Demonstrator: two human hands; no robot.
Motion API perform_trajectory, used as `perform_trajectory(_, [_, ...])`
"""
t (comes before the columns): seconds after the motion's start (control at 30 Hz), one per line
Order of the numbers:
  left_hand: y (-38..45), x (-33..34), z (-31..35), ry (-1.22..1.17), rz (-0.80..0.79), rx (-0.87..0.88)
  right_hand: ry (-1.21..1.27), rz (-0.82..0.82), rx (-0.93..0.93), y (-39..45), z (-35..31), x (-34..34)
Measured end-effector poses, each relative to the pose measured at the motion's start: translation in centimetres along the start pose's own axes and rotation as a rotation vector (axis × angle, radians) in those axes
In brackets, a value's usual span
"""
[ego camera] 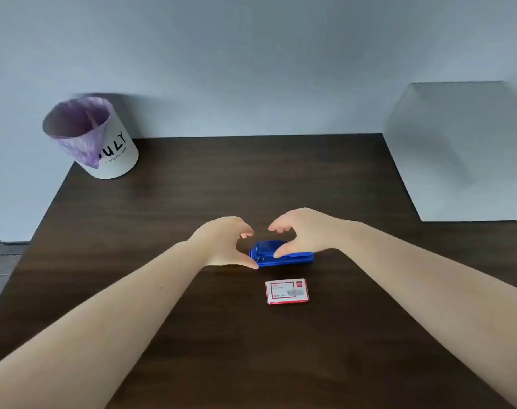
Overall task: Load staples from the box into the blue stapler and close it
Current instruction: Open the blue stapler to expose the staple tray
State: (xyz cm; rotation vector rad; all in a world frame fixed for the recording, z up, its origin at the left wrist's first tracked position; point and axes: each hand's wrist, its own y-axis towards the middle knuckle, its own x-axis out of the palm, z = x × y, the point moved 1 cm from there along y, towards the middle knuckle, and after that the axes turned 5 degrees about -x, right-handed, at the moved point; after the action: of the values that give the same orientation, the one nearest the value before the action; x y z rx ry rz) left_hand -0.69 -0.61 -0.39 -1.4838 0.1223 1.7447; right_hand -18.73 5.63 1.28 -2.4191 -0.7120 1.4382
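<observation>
The blue stapler [292,258] lies flat and shut on the dark wooden table [192,202], its length running left to right. My left hand [221,243] curves around the stapler's left end, thumb tip touching its near corner. My right hand [304,231] arches over the stapler from the right, thumb resting on its top; the fingers hover above without a firm grip. Between the two hands the fingertips stay apart. The red-and-white staple box [286,291] sits closed on the table just in front of the stapler.
A white bin [109,154] with a purple liner stands at the table's far left corner. A grey box-shaped block [458,154] occupies the far right side. A pale wall rises behind the table.
</observation>
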Motion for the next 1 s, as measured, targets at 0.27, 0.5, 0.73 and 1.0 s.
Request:
perform_trajectory(0.27, [2.3,4.2,-1.7,-0.1,0.112,0.073,-0.123,0.137,-0.239,2.0,0.8,2.5])
perform_trajectory(0.5, [3.2,4.9,-2.0,-0.156,0.175,0.129,-0.15,0.309,-0.352,3.3,1.6,4.7])
perform_trajectory(0.73, [2.2,6.3,-1.5,-0.123,0.31,0.141,0.067,0.7,-0.363,-0.5,2.5,5.5])
perform_trajectory(1.0, [1.6,6.9,-0.9,-0.006,0.36,0.061,0.229,0.934,-0.291,-4.8,4.4,5.3])
